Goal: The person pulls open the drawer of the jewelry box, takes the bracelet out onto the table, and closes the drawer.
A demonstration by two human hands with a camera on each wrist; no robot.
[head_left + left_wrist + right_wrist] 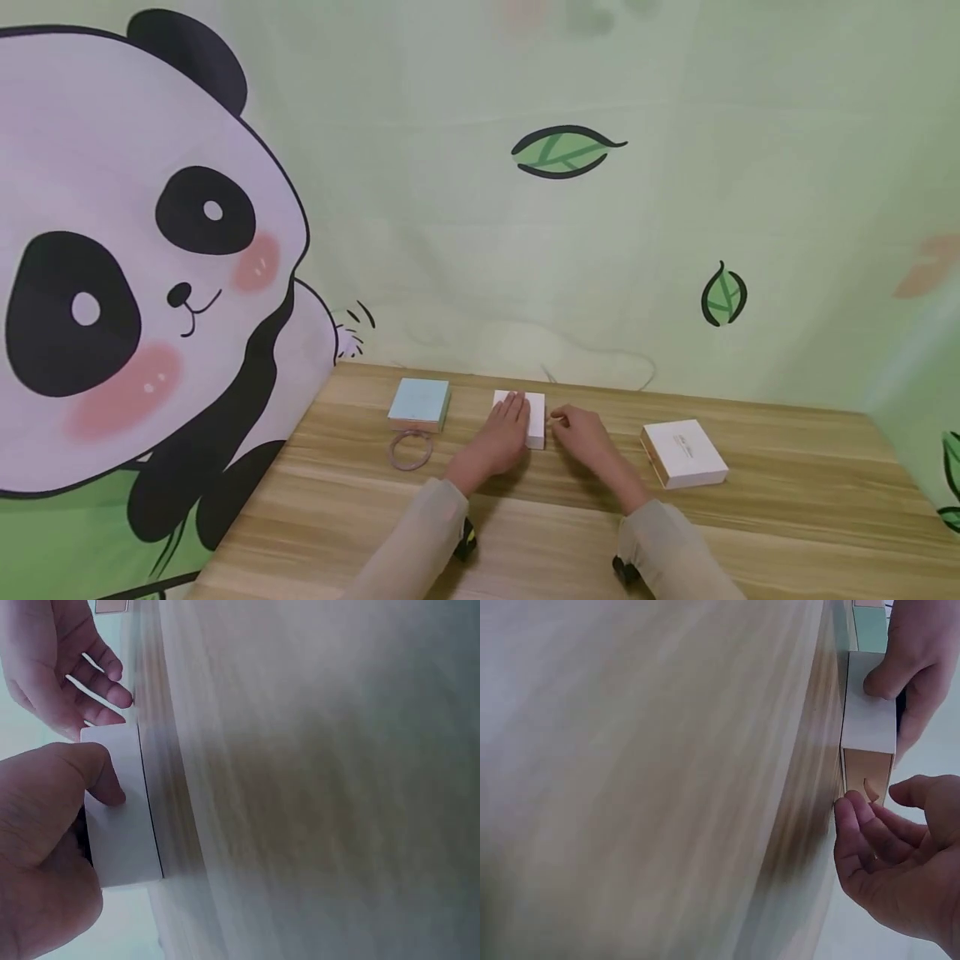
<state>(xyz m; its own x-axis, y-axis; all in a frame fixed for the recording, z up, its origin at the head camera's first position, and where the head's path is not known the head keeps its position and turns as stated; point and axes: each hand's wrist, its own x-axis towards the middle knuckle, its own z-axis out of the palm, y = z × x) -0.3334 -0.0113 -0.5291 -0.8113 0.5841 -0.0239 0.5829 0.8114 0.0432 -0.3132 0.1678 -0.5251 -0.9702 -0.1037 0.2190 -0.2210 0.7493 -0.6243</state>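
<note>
A white box point(536, 427) lies in the middle of the wooden table. My left hand point(501, 435) holds it, fingers laid over the top and the bent thumb point(109, 784) pressing its near side. Facing right is the box's tan end point(861, 766), with a small curved tab point(871, 790) standing out from it. My right hand point(587, 435) is beside this end, its fingers loosely bent and nearest to the tab. Thumb and fingertips stand apart in the right wrist view, with nothing seen gripped between them. The left fingertips are hidden in both wrist views.
On the left sit a light blue box point(421, 400) and, just in front of it, a thin purplish ring point(391, 454). Another white box point(684, 452) with printed lettering lies to the right. Behind the table point(795, 500) hangs a green cloth point(465, 250) with a panda.
</note>
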